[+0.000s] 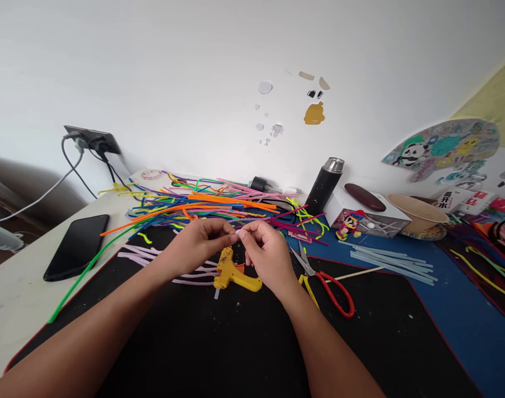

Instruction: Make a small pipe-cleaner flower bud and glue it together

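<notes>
My left hand (206, 240) and my right hand (264, 249) meet over the mat, each closed in a fingertip pinch. Between them is a small whitish-lilac piece (238, 232), mostly covered by the fingers; its kind is too small to make out. Just below the hands lies a yellow hot glue gun (238, 276) with a glue stick poking from its rear. Lilac pipe cleaners (140, 255) run under my left forearm and beside the gun. To the right of my right hand, red-handled scissors (319, 275) lie with their blades slightly apart.
Behind the hands spreads a heap of coloured pipe cleaners (231, 204). A phone (76, 246) lies at left. On the right are a black thermos (325, 185), a white box (372, 213), a woven basket (418, 215) and clear glue sticks (393, 262). A black mat (194, 342) covers the front.
</notes>
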`<state>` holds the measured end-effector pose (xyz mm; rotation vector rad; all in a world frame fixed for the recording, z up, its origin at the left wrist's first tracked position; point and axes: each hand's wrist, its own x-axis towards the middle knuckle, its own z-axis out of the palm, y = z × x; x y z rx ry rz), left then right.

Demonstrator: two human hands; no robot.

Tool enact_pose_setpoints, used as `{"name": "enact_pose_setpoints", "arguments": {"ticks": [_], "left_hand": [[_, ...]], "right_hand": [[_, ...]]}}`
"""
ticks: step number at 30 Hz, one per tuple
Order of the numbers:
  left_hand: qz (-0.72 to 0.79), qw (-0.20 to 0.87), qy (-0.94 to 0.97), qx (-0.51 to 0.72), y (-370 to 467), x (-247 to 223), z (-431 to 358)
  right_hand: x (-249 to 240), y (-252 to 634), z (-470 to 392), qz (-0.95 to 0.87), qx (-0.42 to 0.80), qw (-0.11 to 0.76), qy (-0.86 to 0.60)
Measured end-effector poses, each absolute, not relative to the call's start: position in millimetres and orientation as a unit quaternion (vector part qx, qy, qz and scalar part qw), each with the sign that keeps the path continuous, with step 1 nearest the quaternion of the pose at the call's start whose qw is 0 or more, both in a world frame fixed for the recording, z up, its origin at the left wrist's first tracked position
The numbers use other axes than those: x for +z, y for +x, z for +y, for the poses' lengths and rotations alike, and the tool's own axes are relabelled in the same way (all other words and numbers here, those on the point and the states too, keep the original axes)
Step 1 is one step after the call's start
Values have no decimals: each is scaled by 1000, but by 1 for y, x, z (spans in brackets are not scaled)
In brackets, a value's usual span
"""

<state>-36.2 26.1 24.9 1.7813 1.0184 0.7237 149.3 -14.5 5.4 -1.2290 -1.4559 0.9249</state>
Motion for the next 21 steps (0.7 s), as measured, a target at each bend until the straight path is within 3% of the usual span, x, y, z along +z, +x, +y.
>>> {"name": "enact_pose_setpoints", "arguments": {"ticks": [5,21], "left_hand": [[410,508,700,289,-35,28,26],[424,420,734,324,-39,29,26]], "right_hand": [[6,149,-15,-601,377,495,-502],[-2,149,-11,-574,464,496,-457]]}}
